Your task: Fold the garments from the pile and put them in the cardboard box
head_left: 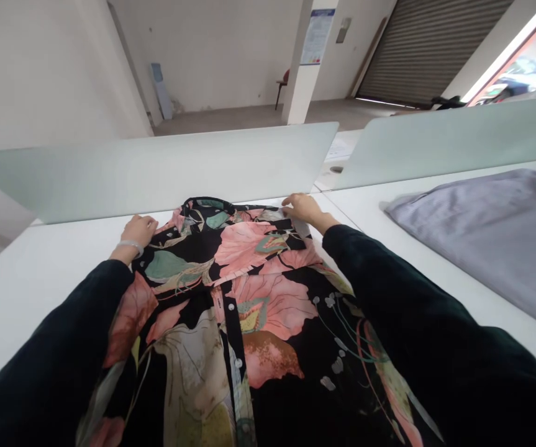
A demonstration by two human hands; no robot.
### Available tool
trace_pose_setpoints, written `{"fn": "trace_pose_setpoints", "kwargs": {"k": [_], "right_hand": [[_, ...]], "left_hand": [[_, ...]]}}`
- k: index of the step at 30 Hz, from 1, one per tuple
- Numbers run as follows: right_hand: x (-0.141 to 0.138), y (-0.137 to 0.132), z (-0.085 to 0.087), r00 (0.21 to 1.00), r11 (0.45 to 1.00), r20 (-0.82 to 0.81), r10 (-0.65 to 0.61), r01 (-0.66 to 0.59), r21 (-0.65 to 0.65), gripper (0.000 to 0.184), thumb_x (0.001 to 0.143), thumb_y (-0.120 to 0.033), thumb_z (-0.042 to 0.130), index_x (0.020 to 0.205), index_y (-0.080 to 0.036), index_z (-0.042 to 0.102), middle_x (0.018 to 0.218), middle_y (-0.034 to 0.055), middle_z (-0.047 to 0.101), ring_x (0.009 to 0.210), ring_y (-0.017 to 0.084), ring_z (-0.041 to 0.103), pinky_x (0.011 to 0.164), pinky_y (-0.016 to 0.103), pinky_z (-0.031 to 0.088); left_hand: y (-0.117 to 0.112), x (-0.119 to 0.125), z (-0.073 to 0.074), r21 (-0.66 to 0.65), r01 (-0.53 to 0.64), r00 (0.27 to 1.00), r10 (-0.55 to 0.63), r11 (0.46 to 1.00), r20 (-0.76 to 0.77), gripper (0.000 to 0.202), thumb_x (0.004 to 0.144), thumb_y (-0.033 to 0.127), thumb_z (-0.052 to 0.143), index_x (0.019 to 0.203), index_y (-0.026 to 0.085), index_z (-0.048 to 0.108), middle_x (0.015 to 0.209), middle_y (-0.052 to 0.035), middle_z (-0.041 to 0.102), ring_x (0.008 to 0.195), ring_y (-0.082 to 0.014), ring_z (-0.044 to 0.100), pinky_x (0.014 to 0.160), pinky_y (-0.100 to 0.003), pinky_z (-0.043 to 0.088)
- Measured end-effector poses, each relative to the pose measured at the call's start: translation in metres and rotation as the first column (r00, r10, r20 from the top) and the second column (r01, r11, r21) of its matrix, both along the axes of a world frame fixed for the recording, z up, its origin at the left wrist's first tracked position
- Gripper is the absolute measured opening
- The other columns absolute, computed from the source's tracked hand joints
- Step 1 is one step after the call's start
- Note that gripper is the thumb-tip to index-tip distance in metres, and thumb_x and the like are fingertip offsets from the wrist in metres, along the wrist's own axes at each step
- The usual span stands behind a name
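A black floral shirt point(272, 310) with pink blooms and green leaves lies spread on a white table point(39, 298). Its buttoned placket runs down the middle, and the collar point(209, 203) is at the far end. A folded section of the same fabric, perhaps a sleeve, lies across the upper part. At the left shoulder edge, my left hand point(138, 231), with a pale bangle at the wrist, has its fingers closed on the cloth. My right hand point(305, 208) pinches the fabric near the right shoulder, its fingertips partly hidden.
A frosted glass divider point(179, 174) runs along the table's far edge, with a second panel point(454, 143) on the right. Grey cloth point(495, 230) lies on the table at the right. Behind stand a white pillar point(298, 93), a chair point(282, 84) and a rolling shutter point(417, 49).
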State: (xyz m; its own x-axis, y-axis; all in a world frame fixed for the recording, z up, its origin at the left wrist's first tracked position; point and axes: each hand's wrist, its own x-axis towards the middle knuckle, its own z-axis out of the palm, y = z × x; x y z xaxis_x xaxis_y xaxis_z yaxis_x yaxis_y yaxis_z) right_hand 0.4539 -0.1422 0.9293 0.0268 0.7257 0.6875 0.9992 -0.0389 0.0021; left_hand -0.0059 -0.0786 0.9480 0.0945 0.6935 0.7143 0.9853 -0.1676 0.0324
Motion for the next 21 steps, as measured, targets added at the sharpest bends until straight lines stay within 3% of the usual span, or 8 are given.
{"fn": "trace_pose_setpoints", "kwargs": {"k": [3, 6, 10, 14, 18, 21], "right_hand": [[0.012, -0.003, -0.005, 0.999, 0.999, -0.026, -0.029, 0.028, -0.036, 0.035, 0.091, -0.042, 0.053, 0.102, -0.017, 0.075, 0.1, 0.0106, 0.073, 0.091, 0.023, 0.065, 0.077, 0.028, 0.045], [0.011, -0.003, -0.009, 1.0, 0.999, -0.013, -0.02, 0.02, -0.037, 0.033, 0.09, -0.039, 0.053, 0.102, -0.017, 0.075, 0.104, 0.0103, 0.073, 0.094, 0.022, 0.064, 0.077, 0.026, 0.044], [0.007, 0.0, -0.014, 0.999, 0.999, -0.005, -0.035, 0.035, -0.016, 0.029, 0.089, -0.021, 0.048, 0.103, -0.016, 0.073, 0.111, 0.0123, 0.07, 0.099, 0.021, 0.063, 0.08, 0.026, 0.043], [0.006, 0.001, -0.019, 0.996, 0.997, -0.047, -0.08, 0.08, 0.003, 0.034, 0.092, -0.019, 0.041, 0.109, -0.012, 0.07, 0.113, 0.0167, 0.068, 0.101, 0.024, 0.062, 0.082, 0.029, 0.044], [0.003, -0.012, -0.022, 0.993, 0.996, -0.089, -0.082, 0.085, 0.031, 0.04, 0.096, -0.027, 0.039, 0.126, -0.011, 0.061, 0.127, 0.0178, 0.06, 0.112, 0.029, 0.058, 0.09, 0.035, 0.045], [-0.003, -0.045, -0.026, 0.996, 0.998, -0.09, 0.011, -0.006, 0.063, 0.047, 0.092, -0.027, 0.05, 0.135, -0.01, 0.053, 0.138, 0.0182, 0.052, 0.121, 0.032, 0.054, 0.097, 0.039, 0.043]], "left_hand": [[-0.013, -0.01, -0.005, -0.061, -0.038, 0.999, 0.038, 0.997, 0.012, 0.049, 0.088, 0.05, 0.037, 0.096, 0.017, 0.072, 0.106, -0.0179, 0.067, 0.101, -0.032, 0.063, 0.089, -0.04, 0.048], [-0.021, -0.007, -0.009, -0.11, -0.059, 0.998, 0.061, 0.992, 0.015, 0.046, 0.087, 0.054, 0.04, 0.092, 0.019, 0.071, 0.102, -0.0166, 0.07, 0.096, -0.0324, 0.065, 0.082, -0.04, 0.05], [-0.023, -0.006, -0.009, -0.095, -0.136, 0.988, 0.142, 0.986, 0.058, 0.041, 0.093, 0.037, 0.034, 0.107, 0.015, 0.066, 0.111, -0.0233, 0.068, 0.101, -0.0344, 0.065, 0.082, -0.043, 0.049], [-0.025, -0.013, -0.008, -0.106, -0.197, 0.971, 0.209, 0.975, 0.116, 0.04, 0.095, 0.035, 0.036, 0.109, 0.011, 0.064, 0.111, -0.0273, 0.066, 0.102, -0.0368, 0.065, 0.082, -0.047, 0.049], [-0.035, -0.015, -0.009, -0.096, -0.14, 0.979, 0.152, 0.986, 0.133, 0.045, 0.097, 0.04, 0.033, 0.12, 0.009, 0.058, 0.124, -0.0232, 0.06, 0.112, -0.0333, 0.059, 0.09, -0.048, 0.047], [-0.055, -0.017, -0.014, -0.058, -0.076, 0.988, 0.083, 0.995, 0.13, 0.053, 0.098, 0.043, 0.031, 0.135, 0.008, 0.045, 0.138, -0.0224, 0.047, 0.123, -0.0305, 0.052, 0.101, -0.048, 0.041]]}}
